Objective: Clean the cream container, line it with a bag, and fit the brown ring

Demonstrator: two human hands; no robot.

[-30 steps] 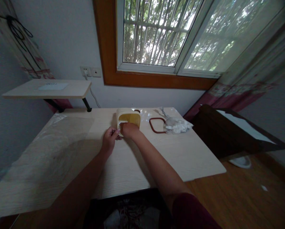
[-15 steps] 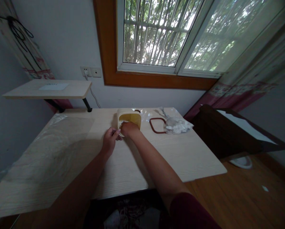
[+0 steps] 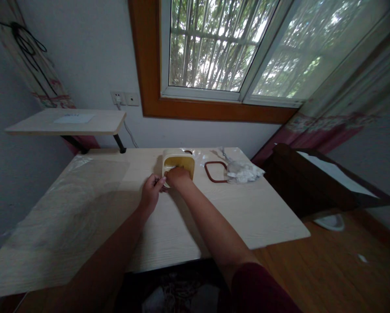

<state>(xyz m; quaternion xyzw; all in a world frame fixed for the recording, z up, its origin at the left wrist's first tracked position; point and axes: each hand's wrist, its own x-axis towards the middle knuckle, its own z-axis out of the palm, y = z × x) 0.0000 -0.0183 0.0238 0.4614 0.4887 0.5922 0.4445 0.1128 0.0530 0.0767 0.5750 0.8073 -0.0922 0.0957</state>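
Note:
A small yellow box-like container (image 3: 178, 161) with a pale rim lies on the light wooden table (image 3: 116, 217), its opening toward me. My right hand (image 3: 177, 177) rests at the container's front rim, fingers curled over its near edge. My left hand (image 3: 151, 193) is just left of it, fingers pinched together near the container's lower left corner; what they hold is too small to make out. A dark red rounded-square ring (image 3: 214, 171) lies flat to the right of the container.
Crumpled clear plastic (image 3: 243, 170) lies beside the ring. A clear plastic sheet (image 3: 80, 191) covers the table's left part. A raised shelf (image 3: 67, 121) stands at the back left. A dark cabinet (image 3: 319, 182) sits right of the table, under the window.
My right hand has crept slightly farther onto the container's rim. The left hand has barely moved.

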